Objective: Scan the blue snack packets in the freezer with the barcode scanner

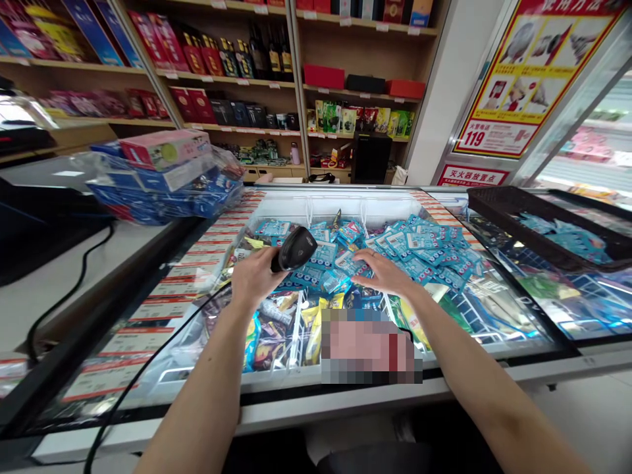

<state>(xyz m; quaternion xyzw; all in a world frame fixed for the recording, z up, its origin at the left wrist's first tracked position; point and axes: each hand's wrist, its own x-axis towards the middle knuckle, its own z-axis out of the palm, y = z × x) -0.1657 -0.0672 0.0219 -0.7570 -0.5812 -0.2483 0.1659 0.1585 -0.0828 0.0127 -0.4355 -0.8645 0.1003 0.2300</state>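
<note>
A barcode scanner (296,249) is gripped in the left hand (254,276), its head tilted over loosely spread blue packets (424,240) at the chest freezer (286,411). The right hand (382,271) is held well apart from the scanner, thumb and fingers parted beside one packet; whether it is touched cannot be told. Handling seems under way: some similar packets (575,240) are held in the brown basket (513,237), many lie outside it, and how many have been dealt with is not shown.
</note>
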